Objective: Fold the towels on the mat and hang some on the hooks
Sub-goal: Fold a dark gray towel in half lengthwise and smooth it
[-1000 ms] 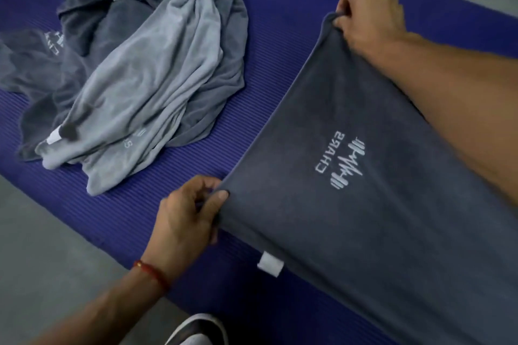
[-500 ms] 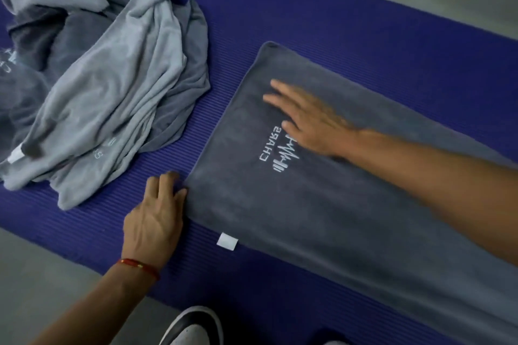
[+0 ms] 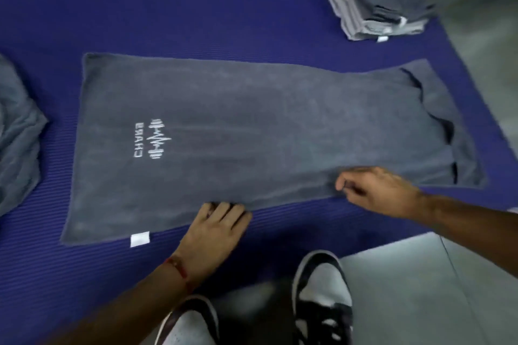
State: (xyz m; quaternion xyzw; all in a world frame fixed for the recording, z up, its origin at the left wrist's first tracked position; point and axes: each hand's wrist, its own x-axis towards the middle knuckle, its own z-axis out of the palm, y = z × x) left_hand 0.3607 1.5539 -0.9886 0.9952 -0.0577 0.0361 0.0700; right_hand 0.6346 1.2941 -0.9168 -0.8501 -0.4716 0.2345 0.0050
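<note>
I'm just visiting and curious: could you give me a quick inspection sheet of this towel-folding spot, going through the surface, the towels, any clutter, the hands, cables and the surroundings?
Surface: purple ribbed mat on a grey tiled floor.
Job's things: dark grey towel spread flat on the mat, white logo up, white tag at its near edge, right end folded over unevenly; stack of folded towels at the mat's far right corner; unfolded grey towels at the left edge.
Clutter: nothing seen.
Hands: left hand rests at the towel's near edge, fingers on the hem; right hand pinches the near edge further right.
Cables: nothing seen.
Surroundings: the person's black-and-white shoes at the bottom; a dark object at top right, too blurred to name; no hooks in view.
</note>
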